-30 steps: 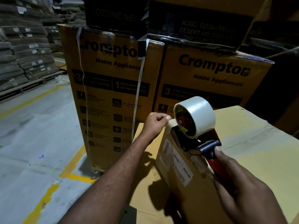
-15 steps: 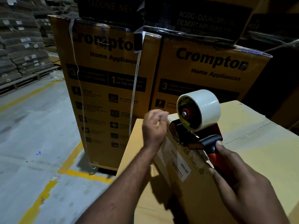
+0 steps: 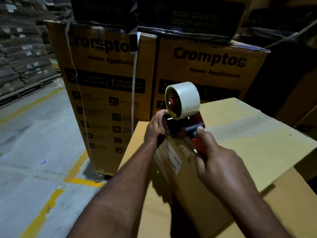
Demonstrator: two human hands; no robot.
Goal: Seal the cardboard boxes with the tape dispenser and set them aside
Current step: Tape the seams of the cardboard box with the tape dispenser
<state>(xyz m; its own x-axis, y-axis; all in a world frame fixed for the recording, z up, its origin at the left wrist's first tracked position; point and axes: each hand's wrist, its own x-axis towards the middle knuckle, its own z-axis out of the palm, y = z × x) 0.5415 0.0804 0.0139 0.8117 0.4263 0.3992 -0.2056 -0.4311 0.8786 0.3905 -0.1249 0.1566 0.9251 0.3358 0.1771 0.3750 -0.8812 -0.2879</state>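
Observation:
A plain brown cardboard box (image 3: 248, 134) with a white shipping label on its near side stands in front of me, on top of a lower flat carton (image 3: 154, 212). A red and black tape dispenser (image 3: 181, 124) carrying a white tape roll (image 3: 187, 98) sits at the box's far left top edge. My right hand (image 3: 221, 167) grips its red handle. My left hand (image 3: 156, 126) holds the dispenser's black front end, fingers curled around it at the box corner.
Two tall yellow Cromptom-printed appliance cartons (image 3: 106, 93) (image 3: 211, 69) stand close behind, with dark boxes stacked on them. Grey concrete floor with yellow lines (image 3: 75, 170) lies to the left. Stacked sacks on pallets (image 3: 20, 54) fill the far left.
My left hand moved right from the box corner onto the dispenser's front end. The dispenser stayed at the box's top edge, and my view shifted slightly closer.

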